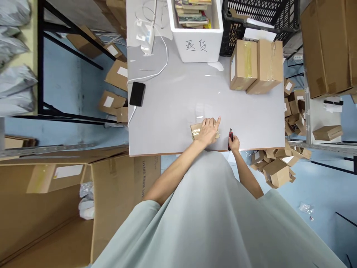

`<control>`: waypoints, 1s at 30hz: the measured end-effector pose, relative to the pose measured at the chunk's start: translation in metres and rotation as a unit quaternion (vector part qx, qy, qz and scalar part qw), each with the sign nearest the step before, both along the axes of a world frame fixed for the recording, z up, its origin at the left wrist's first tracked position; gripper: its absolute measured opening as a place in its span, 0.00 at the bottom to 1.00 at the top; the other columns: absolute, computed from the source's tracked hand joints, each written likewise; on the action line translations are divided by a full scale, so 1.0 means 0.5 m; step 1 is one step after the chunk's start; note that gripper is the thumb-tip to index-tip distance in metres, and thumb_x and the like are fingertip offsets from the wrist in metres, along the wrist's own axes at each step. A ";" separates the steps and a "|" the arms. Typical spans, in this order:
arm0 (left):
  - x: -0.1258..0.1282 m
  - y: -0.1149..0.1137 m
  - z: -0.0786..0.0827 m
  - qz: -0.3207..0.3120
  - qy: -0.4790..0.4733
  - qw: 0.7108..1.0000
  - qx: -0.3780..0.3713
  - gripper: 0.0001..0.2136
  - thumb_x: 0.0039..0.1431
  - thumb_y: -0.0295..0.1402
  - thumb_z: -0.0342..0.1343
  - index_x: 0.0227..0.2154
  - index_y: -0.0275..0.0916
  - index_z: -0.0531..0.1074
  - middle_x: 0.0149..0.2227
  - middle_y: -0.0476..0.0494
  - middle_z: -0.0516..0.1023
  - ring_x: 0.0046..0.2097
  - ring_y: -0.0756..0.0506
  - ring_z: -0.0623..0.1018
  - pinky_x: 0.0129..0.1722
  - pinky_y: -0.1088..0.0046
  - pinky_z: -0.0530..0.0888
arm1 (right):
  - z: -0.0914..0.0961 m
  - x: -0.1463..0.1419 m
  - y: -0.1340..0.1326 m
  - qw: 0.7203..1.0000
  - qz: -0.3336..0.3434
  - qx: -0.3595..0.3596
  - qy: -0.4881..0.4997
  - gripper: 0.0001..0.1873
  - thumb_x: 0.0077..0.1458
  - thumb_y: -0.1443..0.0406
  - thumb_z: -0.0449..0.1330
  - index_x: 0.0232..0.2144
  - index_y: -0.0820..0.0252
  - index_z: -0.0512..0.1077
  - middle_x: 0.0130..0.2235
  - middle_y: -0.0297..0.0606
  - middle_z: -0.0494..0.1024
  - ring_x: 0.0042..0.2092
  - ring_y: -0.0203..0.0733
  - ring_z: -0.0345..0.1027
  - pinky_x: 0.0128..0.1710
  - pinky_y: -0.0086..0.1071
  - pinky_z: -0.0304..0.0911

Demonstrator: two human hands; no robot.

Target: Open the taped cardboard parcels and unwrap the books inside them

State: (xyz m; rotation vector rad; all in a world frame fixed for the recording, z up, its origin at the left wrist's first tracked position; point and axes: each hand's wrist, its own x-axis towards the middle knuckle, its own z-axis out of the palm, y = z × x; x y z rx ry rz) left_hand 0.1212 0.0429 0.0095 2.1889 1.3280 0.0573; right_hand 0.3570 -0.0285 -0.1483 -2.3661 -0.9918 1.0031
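My left hand (206, 131) lies over a small cardboard package (195, 129) near the table's front edge, holding it down against the grey tabletop (173, 111). Its fingers bend over the package's far side and the thumb sticks out to the right. Shiny tape shows on the package's left part; the rest is hidden under the hand. To the right, at the table edge, my right hand (234, 143) grips a red and black utility knife (231, 135), which points away from me. A strip of clear tape (199, 111) lies just beyond the package.
Two taped cartons (243, 69) stand at the back right, before a black plastic crate (259, 18). A white foam box (199, 44) holds books. A phone (137, 93) on a cable and a power strip (147, 39) lie left. A large open carton (119, 193) stands front left.
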 end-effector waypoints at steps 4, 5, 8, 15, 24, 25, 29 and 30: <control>-0.020 0.007 0.022 0.007 -0.042 0.999 0.006 0.59 0.48 0.28 0.67 0.81 0.35 0.44 0.69 0.23 0.68 0.70 0.21 0.68 0.72 0.39 0.62 | 0.007 -0.004 0.004 0.997 -0.029 0.018 0.064 0.13 0.55 0.52 0.61 0.34 0.54 0.69 0.33 0.38 0.80 0.40 0.47 0.75 0.44 0.37 0.71; -0.039 0.004 0.028 0.012 -0.061 0.998 0.010 0.59 0.49 0.28 0.67 0.82 0.37 0.42 0.70 0.24 0.66 0.71 0.22 0.67 0.73 0.40 0.62 | 0.011 -0.007 0.004 0.995 -0.035 0.023 0.085 0.16 0.56 0.49 0.60 0.34 0.54 0.68 0.32 0.37 0.80 0.39 0.46 0.75 0.42 0.36 0.71; -0.111 -0.012 0.029 0.034 -0.108 0.994 0.002 0.60 0.52 0.32 0.69 0.82 0.43 0.37 0.76 0.29 0.59 0.76 0.25 0.62 0.74 0.43 0.65 | 0.033 -0.014 0.005 0.986 -0.051 0.039 0.157 0.24 0.57 0.41 0.57 0.37 0.54 0.69 0.35 0.38 0.82 0.39 0.45 0.78 0.37 0.34 0.71; -0.255 -0.061 -0.087 0.133 -0.087 0.982 -0.105 0.55 0.58 0.47 0.69 0.80 0.41 0.44 0.79 0.29 0.54 0.76 0.23 0.63 0.73 0.45 0.68 | 0.096 -0.038 0.030 0.944 -0.054 0.075 0.318 0.31 0.54 0.39 0.63 0.48 0.55 0.70 0.54 0.48 0.86 0.42 0.45 0.82 0.27 0.27 0.63; -0.112 -0.016 -0.095 0.037 -0.038 0.998 -0.022 0.63 0.46 0.46 0.77 0.79 0.36 0.49 0.82 0.20 0.45 0.82 0.20 0.45 0.78 0.35 0.48 | 0.112 -0.067 0.033 0.936 -0.069 0.086 0.335 0.25 0.57 0.44 0.66 0.44 0.56 0.69 0.53 0.48 0.87 0.37 0.41 0.81 0.30 0.29 0.67; -0.078 -0.004 -0.090 0.017 -0.034 0.999 -0.021 0.62 0.46 0.44 0.77 0.79 0.34 0.49 0.81 0.19 0.46 0.82 0.20 0.47 0.78 0.36 0.50 | 0.116 -0.068 0.031 0.937 -0.069 0.083 0.331 0.25 0.57 0.44 0.65 0.44 0.56 0.69 0.52 0.48 0.87 0.37 0.41 0.81 0.30 0.28 0.67; 0.012 0.035 -0.078 -0.013 0.008 1.000 0.000 0.57 0.47 0.32 0.72 0.79 0.28 0.51 0.75 0.15 0.61 0.75 0.21 0.63 0.75 0.41 0.57 | 0.138 -0.063 0.021 0.945 -0.076 0.071 0.310 0.27 0.57 0.43 0.64 0.45 0.57 0.70 0.52 0.49 0.87 0.37 0.41 0.80 0.29 0.28 0.66; 0.018 0.040 -0.076 -0.011 0.017 1.000 0.006 0.56 0.47 0.29 0.71 0.78 0.26 0.51 0.72 0.15 0.65 0.73 0.21 0.66 0.73 0.42 0.59 | 0.145 -0.062 0.018 0.946 -0.078 0.072 0.307 0.28 0.56 0.42 0.64 0.45 0.57 0.69 0.53 0.50 0.87 0.37 0.41 0.80 0.29 0.28 0.65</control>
